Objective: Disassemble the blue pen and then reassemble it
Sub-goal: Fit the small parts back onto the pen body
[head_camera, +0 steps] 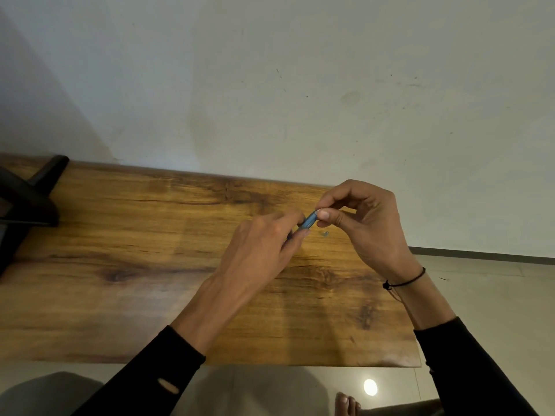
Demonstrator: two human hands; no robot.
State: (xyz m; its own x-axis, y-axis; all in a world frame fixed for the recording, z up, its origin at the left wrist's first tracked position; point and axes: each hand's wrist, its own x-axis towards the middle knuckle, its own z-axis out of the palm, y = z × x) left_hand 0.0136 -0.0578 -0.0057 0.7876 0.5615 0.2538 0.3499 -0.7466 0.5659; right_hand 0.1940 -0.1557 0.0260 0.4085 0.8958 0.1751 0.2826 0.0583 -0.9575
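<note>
Above the wooden table point(150, 295), both my hands hold the blue pen point(308, 221). My left hand point(258, 250) grips its lower end, and most of the barrel is hidden inside the fingers. My right hand point(366, 223) pinches the upper tip between thumb and forefinger. Only a short blue stretch shows between the two hands. A small bluish-grey piece point(325, 234) lies on the table just below my right hand; what it is cannot be told.
A black stand point(27, 199) sits at the table's far left. A pale wall rises right behind the table. The table's right edge ends near my right wrist, with tiled floor beyond. A bare foot point(347, 403) shows below the front edge.
</note>
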